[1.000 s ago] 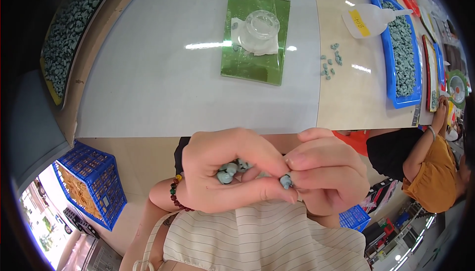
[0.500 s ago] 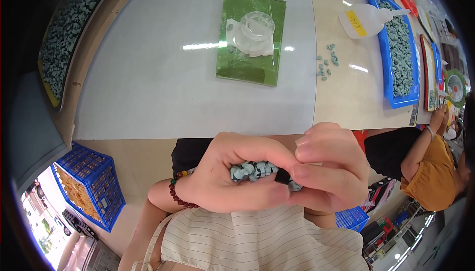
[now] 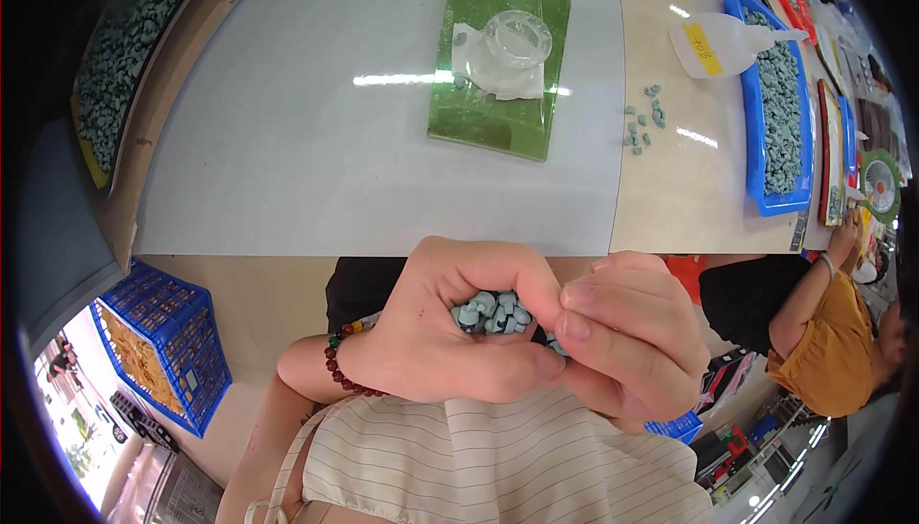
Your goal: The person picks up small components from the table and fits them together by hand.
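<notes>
My left hand (image 3: 450, 352) is curled round a cluster of small blue-green stone chips (image 3: 493, 312), which shows in the gap between thumb and forefinger. Thin dark lines run between the chips. My right hand (image 3: 637, 333) meets it at the fingertips, with thumb and fingers pinched together at the cluster's right end. A bit of blue-green stone (image 3: 555, 343) peeks out by the right fingertips; whatever else they grip is hidden. Both hands are above my lap, just in front of the table edge.
On the table (image 3: 287, 160) lies a green glass plate (image 3: 493, 132) with a small clear dish (image 3: 518, 39). To the right are loose chips (image 3: 658, 114), a white squeeze bottle (image 3: 713, 45) and a blue tray (image 3: 756, 160) of chips. A co-worker's arm (image 3: 809, 289) is at far right; a blue crate (image 3: 196, 352) stands lower left.
My right fingers have shifted against the left fingertips. The dark patch seen between them earlier is now mostly covered, and more of the chips' faces shows. The whole view has moved slightly.
</notes>
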Demonstrator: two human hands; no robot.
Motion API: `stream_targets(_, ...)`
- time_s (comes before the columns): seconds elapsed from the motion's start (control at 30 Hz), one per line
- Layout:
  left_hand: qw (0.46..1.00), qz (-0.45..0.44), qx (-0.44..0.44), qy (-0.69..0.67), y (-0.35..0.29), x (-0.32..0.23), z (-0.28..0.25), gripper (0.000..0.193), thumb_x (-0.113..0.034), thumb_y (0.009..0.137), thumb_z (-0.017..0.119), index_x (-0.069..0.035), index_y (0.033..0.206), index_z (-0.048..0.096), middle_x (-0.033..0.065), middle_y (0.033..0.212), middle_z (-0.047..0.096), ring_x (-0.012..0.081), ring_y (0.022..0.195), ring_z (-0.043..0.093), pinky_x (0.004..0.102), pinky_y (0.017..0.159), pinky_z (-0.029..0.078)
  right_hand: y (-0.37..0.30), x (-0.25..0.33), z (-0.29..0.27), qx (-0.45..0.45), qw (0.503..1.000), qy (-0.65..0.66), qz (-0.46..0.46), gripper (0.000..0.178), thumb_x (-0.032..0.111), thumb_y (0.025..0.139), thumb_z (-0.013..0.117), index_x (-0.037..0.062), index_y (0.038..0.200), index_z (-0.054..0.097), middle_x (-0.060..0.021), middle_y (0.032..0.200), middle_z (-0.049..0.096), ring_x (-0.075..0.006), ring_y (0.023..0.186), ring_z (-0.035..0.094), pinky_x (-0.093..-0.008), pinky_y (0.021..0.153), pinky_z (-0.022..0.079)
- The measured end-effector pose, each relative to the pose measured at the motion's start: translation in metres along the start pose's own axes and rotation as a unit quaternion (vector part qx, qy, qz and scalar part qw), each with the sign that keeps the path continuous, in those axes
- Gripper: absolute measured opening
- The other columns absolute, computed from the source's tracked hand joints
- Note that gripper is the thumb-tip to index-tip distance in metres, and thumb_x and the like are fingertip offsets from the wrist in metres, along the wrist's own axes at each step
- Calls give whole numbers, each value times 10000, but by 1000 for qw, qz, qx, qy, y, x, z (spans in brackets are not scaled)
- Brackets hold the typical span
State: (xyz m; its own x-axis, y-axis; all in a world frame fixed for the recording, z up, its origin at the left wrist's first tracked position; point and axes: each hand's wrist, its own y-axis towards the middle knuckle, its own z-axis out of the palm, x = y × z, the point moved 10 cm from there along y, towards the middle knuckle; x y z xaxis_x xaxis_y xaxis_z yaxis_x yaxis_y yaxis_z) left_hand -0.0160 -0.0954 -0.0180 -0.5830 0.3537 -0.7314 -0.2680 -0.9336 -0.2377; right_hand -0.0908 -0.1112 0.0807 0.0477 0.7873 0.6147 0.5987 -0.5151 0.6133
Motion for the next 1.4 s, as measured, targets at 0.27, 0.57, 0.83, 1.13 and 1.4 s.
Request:
stream_targets(0.27, 1000, 11, 6, -10, 4, -2, 2, 141, 1, 615, 628, 13, 747, 582, 53, 734, 599, 111, 678, 536, 232, 604, 419, 2, -5, 1, -4, 1000, 8, 11, 253, 91, 664, 721, -29, 857, 610, -173, 871, 604, -250, 740, 593, -332, 581, 500)
stream_targets(0.57, 997, -47, 39, -42, 8, 7, 12, 191, -78, 780, 562, -6, 954, 594, 38, 854, 591, 37, 632, 478, 187, 526, 383, 6, -11, -17, -4, 1000, -25, -18, 238, 139, 692, 696, -39, 816, 597, -186, 846, 599, -250, 702, 584, -343, 561, 500)
stream_targets(0.83, 910, -121, 17, -396, 8, 14, 15, 205, -207, 937, 327, -49, 880, 444, 108, 840, 522, 111, 485, 408, 198, 363, 301, -8, -78, -169, -258, 858, -406, 176, 194, 49, 737, 647, -14, 919, 626, -89, 898, 622, -178, 775, 561, -281, 631, 436)
stream_targets(1.13, 875, -85, -70, -472, 5, 8, 2, 286, -311, 960, 294, -91, 811, 399, 86, 804, 479, 112, 553, 432, 199, 456, 318, 6, -90, -46, -9, 943, -264, 200, 117, -44, 713, 600, -7, 824, 604, -84, 858, 581, -167, 761, 550, -250, 633, 428)
stream_targets(1.4, 989, -19, -19, -149, 11, -8, -4, 225, -237, 896, 455, -27, 819, 484, 75, 751, 490, 73, 478, 353, 227, 476, 322, 17, -52, -40, -38, 966, -200, 158, 150, -48, 611, 622, 19, 744, 615, -79, 781, 560, -198, 664, 526, -270, 554, 409)
